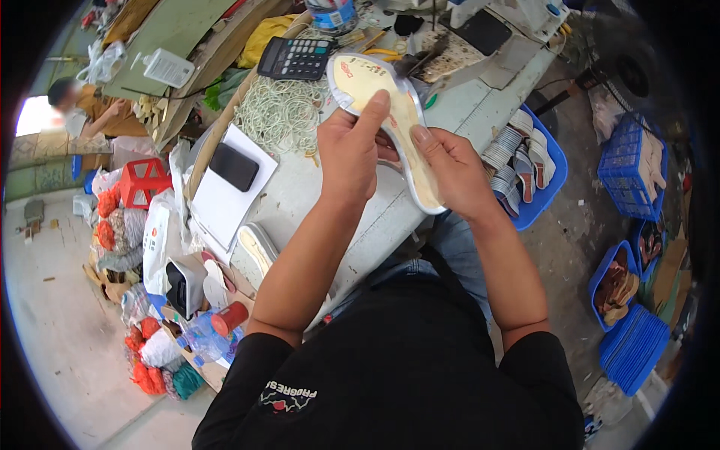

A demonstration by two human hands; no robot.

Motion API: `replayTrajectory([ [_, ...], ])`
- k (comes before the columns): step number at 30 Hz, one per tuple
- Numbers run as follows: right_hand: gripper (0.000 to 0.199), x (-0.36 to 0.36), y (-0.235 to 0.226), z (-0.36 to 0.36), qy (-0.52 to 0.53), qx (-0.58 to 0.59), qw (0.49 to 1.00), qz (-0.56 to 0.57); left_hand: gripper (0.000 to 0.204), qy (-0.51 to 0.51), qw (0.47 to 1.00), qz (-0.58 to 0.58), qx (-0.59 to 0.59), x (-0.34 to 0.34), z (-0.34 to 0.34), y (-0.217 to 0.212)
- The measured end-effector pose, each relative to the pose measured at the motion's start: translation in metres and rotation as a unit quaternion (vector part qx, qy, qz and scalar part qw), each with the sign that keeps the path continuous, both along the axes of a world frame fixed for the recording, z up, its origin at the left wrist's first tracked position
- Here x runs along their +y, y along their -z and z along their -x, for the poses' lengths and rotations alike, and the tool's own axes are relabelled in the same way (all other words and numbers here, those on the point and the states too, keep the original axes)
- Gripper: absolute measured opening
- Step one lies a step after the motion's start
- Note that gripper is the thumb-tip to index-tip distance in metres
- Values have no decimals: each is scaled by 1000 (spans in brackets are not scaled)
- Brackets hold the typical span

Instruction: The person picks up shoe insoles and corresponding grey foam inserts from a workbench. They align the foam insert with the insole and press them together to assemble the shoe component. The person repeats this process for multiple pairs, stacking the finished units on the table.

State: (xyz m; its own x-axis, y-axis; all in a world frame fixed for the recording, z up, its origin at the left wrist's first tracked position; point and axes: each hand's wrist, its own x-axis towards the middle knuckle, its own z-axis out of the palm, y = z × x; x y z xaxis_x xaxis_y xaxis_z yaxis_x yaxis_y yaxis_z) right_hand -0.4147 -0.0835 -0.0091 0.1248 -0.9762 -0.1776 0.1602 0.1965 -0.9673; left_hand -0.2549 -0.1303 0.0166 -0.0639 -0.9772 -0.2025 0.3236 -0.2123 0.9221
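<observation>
Cluttered grey-green table (360, 234): calculator (296, 58) and tangled cord (277, 112) at the far side, phone (234, 166) on paper (223, 214) to the left, blue bin (541, 204) of shoe parts off the right edge. Sole (403, 124) is up in both hands above the table, cream face to camera, white rim round it, wide end away from the body, narrow end toward it. Left hand (349, 154) pinches the wide part, thumb flat on the cream face. Right hand (455, 163) grips the narrower part, thumb on its edge; its fingers underneath are hidden. Hands are apart, joined only through the part. Second sole (256, 249) lies on the table by the left forearm.

Handling, my read: looks like a two-hand hold-and-check. Support both ends evenly so the waist doesn't twist. Thumb pressure light; could mark the face or lift the rim. Tilt slowly, check the rim all round, watch the waist curve. Rim bond not verifiable from this view.
</observation>
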Motion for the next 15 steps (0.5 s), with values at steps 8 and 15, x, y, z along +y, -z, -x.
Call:
replayTrajectory([
  [8, 73, 61, 12, -14, -101, 434, 871, 208, 71, 410, 720, 150, -540, 83, -163, -9],
  [15, 64, -4, 37, -10, -78, 506, 830, 221, 77, 544, 424, 303, -657, 124, -268, 6],
])
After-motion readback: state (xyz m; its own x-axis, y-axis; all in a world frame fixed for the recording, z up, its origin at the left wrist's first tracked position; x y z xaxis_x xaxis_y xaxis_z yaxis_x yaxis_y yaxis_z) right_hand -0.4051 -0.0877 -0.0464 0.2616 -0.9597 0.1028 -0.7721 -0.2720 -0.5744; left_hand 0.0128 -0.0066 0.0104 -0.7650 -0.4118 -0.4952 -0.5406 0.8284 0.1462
